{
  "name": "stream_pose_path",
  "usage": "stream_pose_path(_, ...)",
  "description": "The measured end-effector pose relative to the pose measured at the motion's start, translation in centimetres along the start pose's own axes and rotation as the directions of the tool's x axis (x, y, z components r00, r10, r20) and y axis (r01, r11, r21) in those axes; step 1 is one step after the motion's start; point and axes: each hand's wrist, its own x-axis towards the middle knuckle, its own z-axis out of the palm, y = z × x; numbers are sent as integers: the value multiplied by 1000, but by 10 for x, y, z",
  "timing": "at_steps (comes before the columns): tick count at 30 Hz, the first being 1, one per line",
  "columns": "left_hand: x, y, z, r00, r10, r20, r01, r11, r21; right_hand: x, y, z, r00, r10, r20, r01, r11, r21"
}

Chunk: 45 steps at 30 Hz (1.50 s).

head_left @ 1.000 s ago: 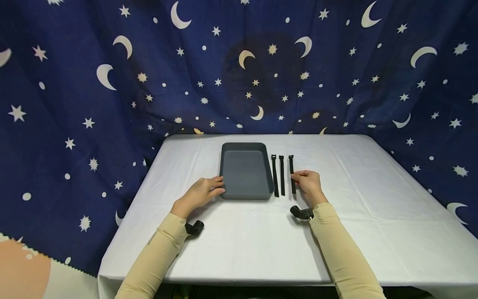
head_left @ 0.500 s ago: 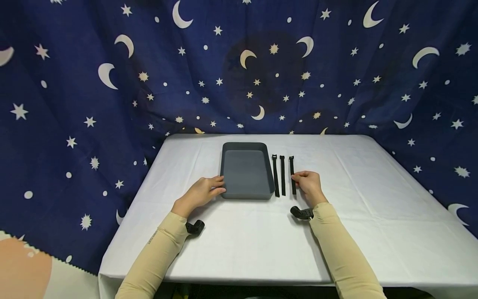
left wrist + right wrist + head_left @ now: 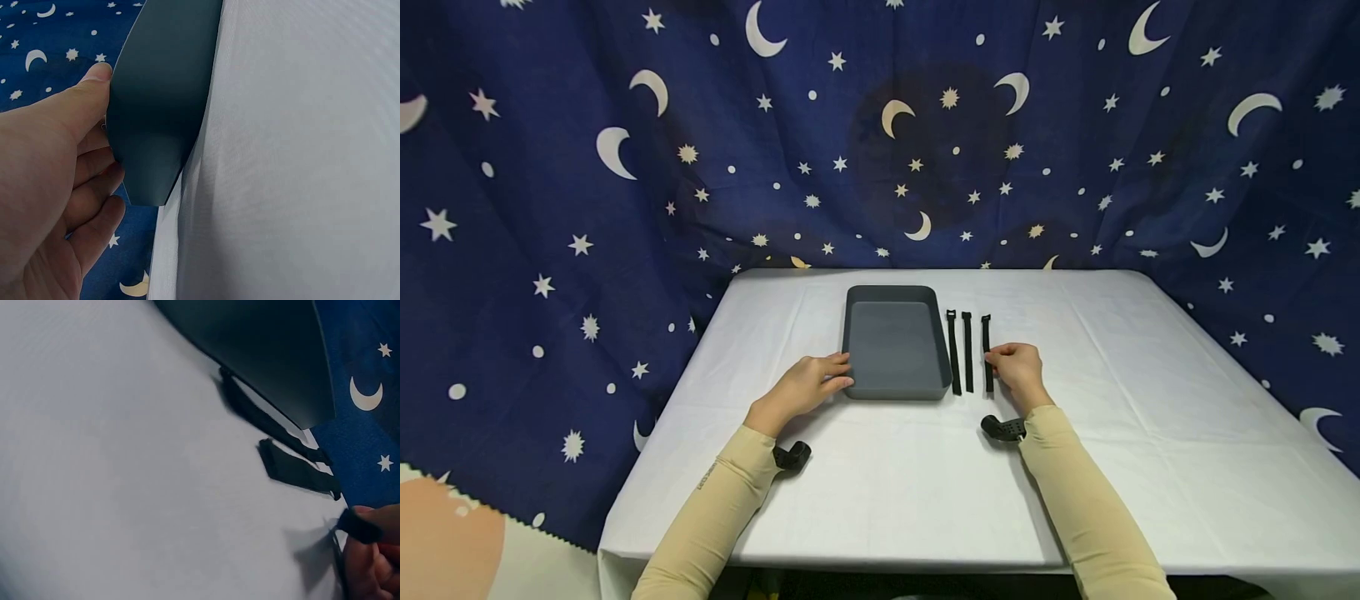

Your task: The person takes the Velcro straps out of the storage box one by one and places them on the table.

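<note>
A shallow dark grey tray (image 3: 895,390) lies on the white-covered table. My left hand (image 3: 805,383) rests against its left side near the front corner, thumb and fingertips on the outer wall (image 3: 159,106). To the right of the tray lie two black hook-and-loop cable ties, the left one (image 3: 954,354) and the middle one (image 3: 967,354), roughly parallel. My right hand (image 3: 1018,367) pinches a third black cable tie (image 3: 987,333) between thumb and fingers. In the right wrist view its near end (image 3: 359,526) stands off the cloth and casts a shadow.
White cloth (image 3: 880,492) covers the table, with its front edge close to me. A dark blue curtain (image 3: 820,108) with moons and stars hangs behind and at both sides. Each wrist carries a black camera mount, the left one (image 3: 792,456) and the right one (image 3: 1003,428).
The pinched cable tie has shifted very slightly toward me with my right hand. My left hand, the tray and the other two ties stay where they were.
</note>
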Motion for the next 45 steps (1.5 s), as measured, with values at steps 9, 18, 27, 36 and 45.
stream_pose_path(9, -1, 0, 1, 1000, -11, 13, 11, 1000, 8, -1, 0, 2, 1000, -22, -16, 22, 1000, -6)
stream_pose_path(18, -2, -1, 2, 1000, -13, 23, 13, 1000, 1, -3, 3, 5, 996, -75, -43, 70, 992, -101)
stream_pose_path(27, -2, -2, 2, 1000, 22, -6, -22, 1000, 3, -5, -1, 7, 990, -123, -65, 110, 978, -175)
stream_pose_path(36, -1, -2, 2, 1000, 27, -8, -27, 1000, 8, -6, -2, 8, 981, -176, -87, 150, 958, -246)
stream_pose_path(45, 0, -1, 2, 1000, 25, -6, -25, 1000, 1, -6, -1, 9, 968, -224, -110, 185, 941, -285)
